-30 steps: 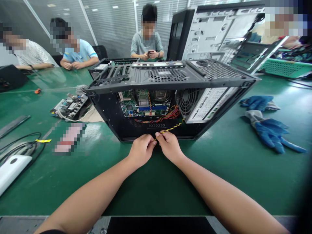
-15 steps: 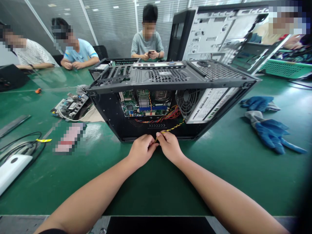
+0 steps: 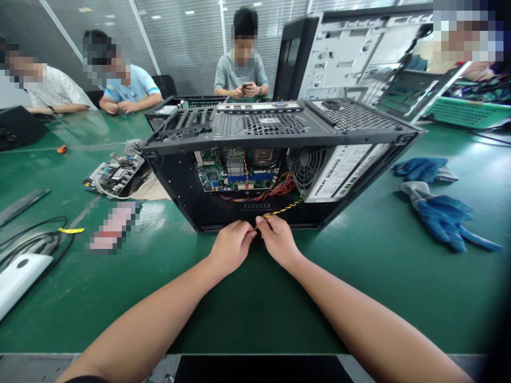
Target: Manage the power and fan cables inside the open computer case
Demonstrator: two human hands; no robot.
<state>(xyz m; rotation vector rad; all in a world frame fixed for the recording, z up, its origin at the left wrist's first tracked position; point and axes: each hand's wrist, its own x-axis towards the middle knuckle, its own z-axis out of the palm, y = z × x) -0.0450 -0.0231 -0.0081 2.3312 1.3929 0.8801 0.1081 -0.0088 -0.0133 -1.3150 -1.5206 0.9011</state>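
Left hand [image 3: 232, 246] and right hand [image 3: 279, 242] both pinched closed on yellow-black cable [image 3: 284, 209], center frame, running up-right to the power supply [image 3: 339, 173] in the open case [image 3: 255, 140]. A hard tug could strain wires at the supply; rubbing the case's lower edge might nick insulation. Cable's end hidden by fingers.

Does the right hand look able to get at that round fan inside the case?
Probably yes: the case is open on its near side, and nothing seems to block the fan. The right hand holds the yellow wire, though, so it would likely have to let go first.
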